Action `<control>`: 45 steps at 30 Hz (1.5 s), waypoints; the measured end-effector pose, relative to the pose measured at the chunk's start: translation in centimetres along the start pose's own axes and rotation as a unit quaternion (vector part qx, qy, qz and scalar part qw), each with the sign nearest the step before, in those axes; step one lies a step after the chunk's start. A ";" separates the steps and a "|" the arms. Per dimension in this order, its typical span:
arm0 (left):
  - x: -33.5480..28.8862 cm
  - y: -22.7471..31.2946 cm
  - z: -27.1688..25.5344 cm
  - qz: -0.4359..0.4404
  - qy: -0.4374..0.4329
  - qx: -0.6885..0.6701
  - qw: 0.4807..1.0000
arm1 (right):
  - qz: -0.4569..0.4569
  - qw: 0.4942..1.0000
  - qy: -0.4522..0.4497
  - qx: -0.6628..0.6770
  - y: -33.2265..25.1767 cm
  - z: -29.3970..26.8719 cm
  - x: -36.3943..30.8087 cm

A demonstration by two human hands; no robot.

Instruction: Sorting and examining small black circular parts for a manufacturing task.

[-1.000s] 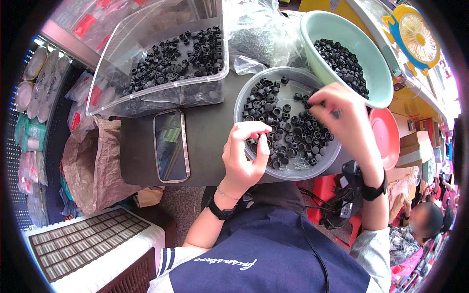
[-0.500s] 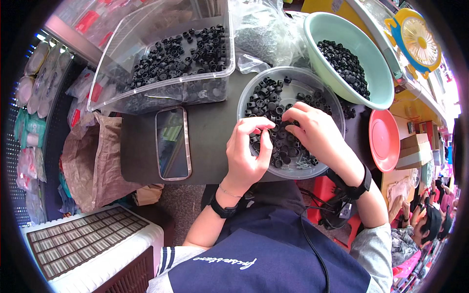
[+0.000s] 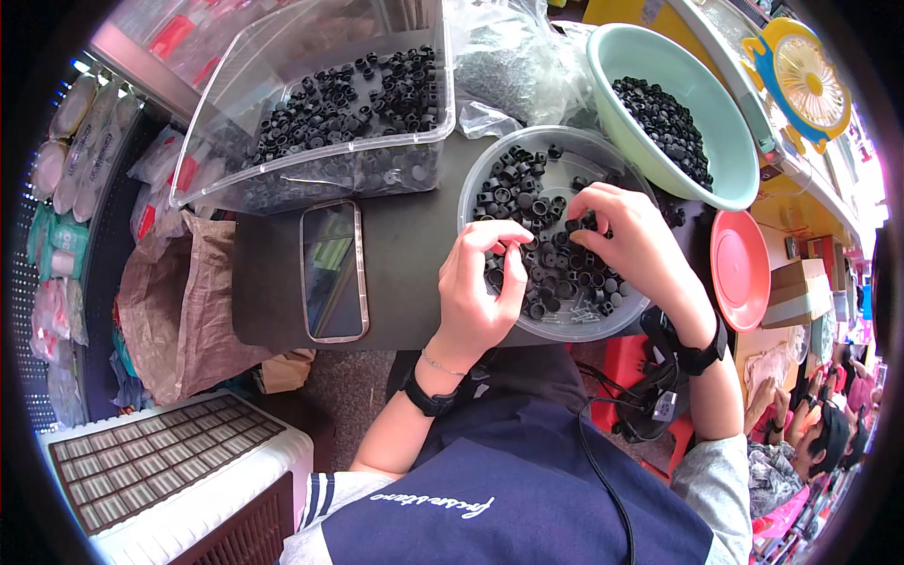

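A round clear plastic tub (image 3: 467,202) holds many small black plastic caps (image 3: 513,193), some ring-like, and a few small pale metal screws or pins (image 3: 582,311). Over its left side is my left hand (image 3: 480,287), thumb and index finger pinched together; whatever sits between them is too small to make out. My right hand (image 3: 633,234) reaches into the right side of the tub, with thumb and fingertips curled round a small black plastic cap (image 3: 586,223). The fingers partly cover that cap.
Behind on the dark table (image 3: 405,254) stand a clear bin (image 3: 311,174) of black parts, a plastic bag (image 3: 518,71) of small pieces, and a pale green basin (image 3: 739,179). A phone (image 3: 334,273) lies left. A red stool (image 3: 741,273), a fan (image 3: 805,80) and a white appliance (image 3: 179,461) surround the table.
My right hand has shifted slightly right, and a black cap now shows at its fingertips. My left hand keeps its pinch in nearly the same place.
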State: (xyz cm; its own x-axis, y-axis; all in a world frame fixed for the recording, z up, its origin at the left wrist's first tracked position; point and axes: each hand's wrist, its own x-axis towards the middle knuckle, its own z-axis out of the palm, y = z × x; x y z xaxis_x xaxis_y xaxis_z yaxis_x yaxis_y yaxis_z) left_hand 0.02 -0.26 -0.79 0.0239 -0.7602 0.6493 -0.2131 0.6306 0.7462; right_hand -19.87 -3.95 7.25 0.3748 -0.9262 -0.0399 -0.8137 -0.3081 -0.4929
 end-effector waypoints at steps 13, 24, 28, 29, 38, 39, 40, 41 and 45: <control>0.8 0.4 0.1 0.014 -0.056 0.093 0.994 | -0.075 0.996 0.026 0.031 -0.3 0.7 -0.6; 0.4 0.8 0.0 0.074 -0.122 0.022 0.989 | 0.080 0.922 -0.041 0.376 -1.2 0.3 -3.4; 0.1 0.5 -0.1 0.062 -0.110 0.015 0.992 | 0.064 0.965 0.012 0.255 -1.8 -0.4 -4.4; 0.1 0.5 -0.1 0.061 -0.111 0.015 0.992 | 0.067 0.986 0.006 0.154 -2.1 -0.9 -4.7; 0.4 0.5 0.3 0.048 -0.110 0.025 0.992 | 0.025 0.999 -0.013 0.017 -1.4 2.4 -6.9; 0.4 0.5 0.3 0.050 -0.115 0.025 0.992 | 0.021 1.000 -0.012 0.019 -1.5 2.7 -6.9; 0.4 0.5 0.1 0.052 -0.119 0.026 0.991 | 0.015 1.000 -0.012 0.022 -1.6 3.0 -6.8; 0.4 0.5 0.0 0.052 -0.119 0.027 0.991 | 0.007 1.000 -0.006 0.017 -1.7 3.0 -6.7; 0.4 0.4 -0.1 0.053 -0.126 0.027 0.990 | -0.011 1.000 0.021 0.003 -1.5 3.0 -6.8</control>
State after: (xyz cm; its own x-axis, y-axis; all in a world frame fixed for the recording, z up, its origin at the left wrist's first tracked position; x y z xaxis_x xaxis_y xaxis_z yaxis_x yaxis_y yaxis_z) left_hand 0.08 -0.27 -0.24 -0.2450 -0.7090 0.6613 -0.2530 0.7052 0.6624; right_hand -19.82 3.46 5.65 0.3728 -0.9279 0.0081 -0.8029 -0.3270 -0.4984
